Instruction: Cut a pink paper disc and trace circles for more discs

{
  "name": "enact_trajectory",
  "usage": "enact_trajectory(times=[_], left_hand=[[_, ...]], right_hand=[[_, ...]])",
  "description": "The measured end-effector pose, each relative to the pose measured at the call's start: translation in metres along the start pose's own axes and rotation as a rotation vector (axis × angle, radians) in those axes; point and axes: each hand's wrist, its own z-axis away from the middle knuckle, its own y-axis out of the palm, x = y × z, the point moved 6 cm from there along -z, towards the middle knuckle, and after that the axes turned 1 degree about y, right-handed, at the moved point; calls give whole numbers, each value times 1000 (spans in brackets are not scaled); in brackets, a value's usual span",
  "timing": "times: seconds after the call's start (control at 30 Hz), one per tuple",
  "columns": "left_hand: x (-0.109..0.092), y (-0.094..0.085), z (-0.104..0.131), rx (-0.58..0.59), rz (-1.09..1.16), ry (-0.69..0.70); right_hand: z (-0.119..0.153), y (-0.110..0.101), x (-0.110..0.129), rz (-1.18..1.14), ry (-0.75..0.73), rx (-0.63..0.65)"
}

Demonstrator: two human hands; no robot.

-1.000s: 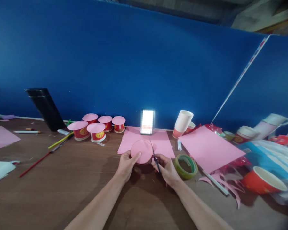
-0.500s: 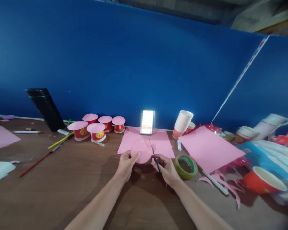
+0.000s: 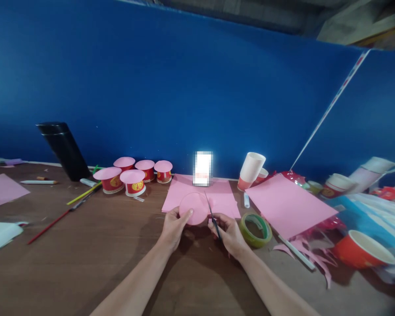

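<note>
Between thumb and fingers, my left hand (image 3: 174,227) pinches a round pink paper disc (image 3: 195,207) by its lower left edge. My right hand (image 3: 229,232) is closed around a pair of dark-handled scissors (image 3: 213,219). Their blades point up and away, along the disc's right edge. Whether the blades touch the paper I cannot tell. Beneath and behind the disc lie pink paper sheets (image 3: 179,186) on the brown table (image 3: 118,254). A roll of green-yellow tape (image 3: 266,239) rests just right of my right hand.
Several red paper cups topped with pink discs (image 3: 133,186) stand at the back left, beside a black bottle (image 3: 66,151). A bright blurred-out screen (image 3: 202,168) leans at the blue wall (image 3: 184,79). To the right are stacked white cups (image 3: 251,171), pink paper (image 3: 289,204), scraps (image 3: 311,252) and an orange-red cup (image 3: 358,250).
The view has shifted very slightly. Both hands keep their places, with the disc and scissors held nearly the same way.
</note>
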Motion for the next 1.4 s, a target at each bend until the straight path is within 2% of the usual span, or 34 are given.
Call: enact_trajectory(times=[0.87,1.4], left_hand=[[0,-3,-3,-34,11,13],[5,-6,-4,15,-87,13]], right_hand=[[-1,0,-6,16,20,-1],[0,1,1,-42,25,26]])
